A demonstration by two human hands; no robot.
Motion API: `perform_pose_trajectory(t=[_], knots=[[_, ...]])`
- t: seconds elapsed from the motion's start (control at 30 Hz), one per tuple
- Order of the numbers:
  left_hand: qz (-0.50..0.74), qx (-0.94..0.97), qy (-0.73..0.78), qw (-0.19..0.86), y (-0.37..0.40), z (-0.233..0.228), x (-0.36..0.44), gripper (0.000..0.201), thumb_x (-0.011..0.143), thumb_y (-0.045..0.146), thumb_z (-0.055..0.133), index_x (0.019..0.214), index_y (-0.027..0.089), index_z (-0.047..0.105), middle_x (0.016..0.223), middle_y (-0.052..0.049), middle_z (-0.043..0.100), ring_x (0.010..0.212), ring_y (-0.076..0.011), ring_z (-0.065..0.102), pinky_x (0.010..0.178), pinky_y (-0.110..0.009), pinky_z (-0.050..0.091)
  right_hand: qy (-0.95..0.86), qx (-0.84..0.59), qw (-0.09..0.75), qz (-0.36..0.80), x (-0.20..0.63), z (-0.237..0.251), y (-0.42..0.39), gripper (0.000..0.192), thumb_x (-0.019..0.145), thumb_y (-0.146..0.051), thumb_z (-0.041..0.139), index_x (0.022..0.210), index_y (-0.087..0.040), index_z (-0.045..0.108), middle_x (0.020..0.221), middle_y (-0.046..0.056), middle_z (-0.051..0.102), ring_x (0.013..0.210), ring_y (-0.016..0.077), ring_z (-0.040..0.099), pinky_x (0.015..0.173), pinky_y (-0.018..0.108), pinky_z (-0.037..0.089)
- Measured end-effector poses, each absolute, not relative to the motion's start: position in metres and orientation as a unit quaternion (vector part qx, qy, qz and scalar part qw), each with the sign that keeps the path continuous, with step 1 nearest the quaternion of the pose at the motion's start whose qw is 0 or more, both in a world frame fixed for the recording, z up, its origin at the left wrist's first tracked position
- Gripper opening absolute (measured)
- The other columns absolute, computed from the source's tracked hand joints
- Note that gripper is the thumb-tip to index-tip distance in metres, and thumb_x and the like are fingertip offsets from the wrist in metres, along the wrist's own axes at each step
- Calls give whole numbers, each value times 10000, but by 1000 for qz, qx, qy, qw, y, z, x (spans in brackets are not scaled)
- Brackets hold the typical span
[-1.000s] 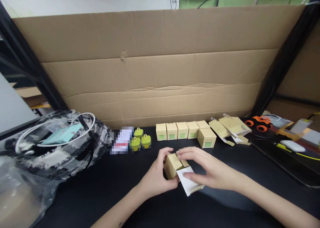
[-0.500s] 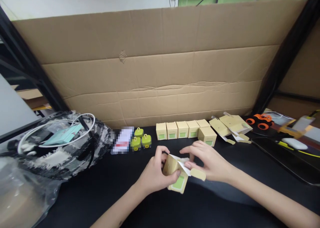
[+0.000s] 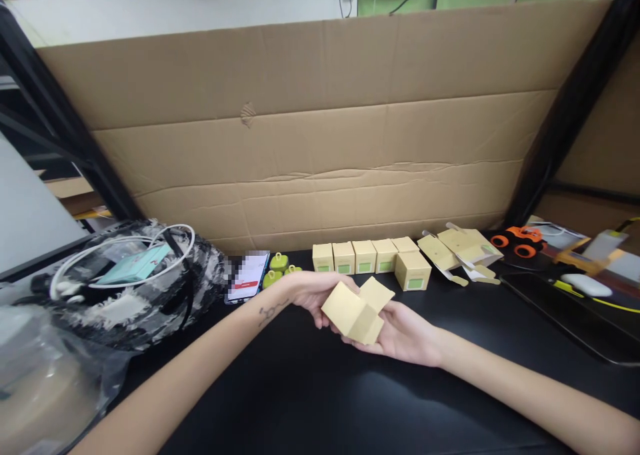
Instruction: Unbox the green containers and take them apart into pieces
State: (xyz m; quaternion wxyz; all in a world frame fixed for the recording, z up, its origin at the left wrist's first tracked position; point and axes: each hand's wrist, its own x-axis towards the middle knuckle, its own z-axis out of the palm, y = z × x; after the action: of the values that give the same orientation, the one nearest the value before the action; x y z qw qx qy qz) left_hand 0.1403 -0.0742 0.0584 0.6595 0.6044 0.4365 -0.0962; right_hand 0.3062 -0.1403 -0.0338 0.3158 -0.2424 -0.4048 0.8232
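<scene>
Head camera looks down on my two hands meeting over the middle of the black worktop [image 3: 310,402]; my right hand [image 3: 400,335] lies palm up under a small tan carton [image 3: 356,308], its fingers loosely cupped beneath it; my left hand [image 3: 313,292] reaches across and grips the carton's left side, thumb and fingers closed on it; the carton is held clear of the worktop, tilted, with one flap raised at its upper right; along the far edge, against the cardboard wall [image 3: 325,142], stands a row of closed cartons [image 3: 370,256]; just right of the row lie flattened cartons [image 3: 463,248]; left of the row sit small green toys [image 3: 278,263] beside a phone [image 3: 247,278]; a plastic bag with cables [image 3: 125,282] fills the left edge; an orange toy car [image 3: 520,240] rests near the far right corner.
</scene>
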Motion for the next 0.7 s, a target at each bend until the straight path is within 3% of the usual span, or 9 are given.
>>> perform_pose_trajectory(t=[0.1,0.2,0.3,0.37,0.43,0.57,0.7], knots=[[-62,616,407,671,-69,66,133,331,765,410,525,740,113,670,498,-61,613,346,-142,502,318,-235,381,-421,-271,346,794,309,-33,-136,426,902,-347,345,1216,-97,485,1194,164,592,1099,210,577,1016,375,372],[49,642,372,669,-79,58,117,387,793,451,516,977,126,618,700,-71,666,500,-157,587,381,-230,423,-453,-304,414,729,318,-25,-131,377,907,-370,398,1219,-174,472,1213,115,581,1112,192,563,1002,367,395],[227,668,336,623,-96,30,105,559,791,456,549,1251,191,372,1016,-96,639,801,-186,636,622,-271,499,-504,-333,490,629,330,-3,-121,369,883,-392,484,1210,-221,476,1214,75,568,1120,179,542,985,345,407],[291,680,324,590,-107,8,101,593,777,425,580,1251,198,307,1139,-110,581,995,-206,583,815,-304,464,-546,-348,524,554,332,17,-107,414,846,-388,553,1223,-241,466,1181,57,574,1104,181,540,966,346,410],[320,709,312,545,-115,-11,99,549,751,355,626,1192,207,334,1160,-95,556,1043,-210,544,885,-323,420,-593,-363,535,481,323,37,-87,477,773,-354,655,1202,-246,477,1159,45,571,1075,189,545,949,350,409],[317,769,295,470,-123,-32,98,555,679,238,677,1143,204,376,1085,-65,577,968,-204,554,880,-350,412,-710,-378,460,376,270,60,-29,487,666,-217,767,1089,-180,531,1097,55,579,971,200,573,885,375,447],[299,797,293,436,-125,-33,96,563,627,225,708,1118,177,437,1019,-60,617,927,-208,568,847,-331,427,-804,-394,308,322,208,53,20,249,881,-274,567,1092,-143,553,1087,67,582,923,200,592,782,402,502]])
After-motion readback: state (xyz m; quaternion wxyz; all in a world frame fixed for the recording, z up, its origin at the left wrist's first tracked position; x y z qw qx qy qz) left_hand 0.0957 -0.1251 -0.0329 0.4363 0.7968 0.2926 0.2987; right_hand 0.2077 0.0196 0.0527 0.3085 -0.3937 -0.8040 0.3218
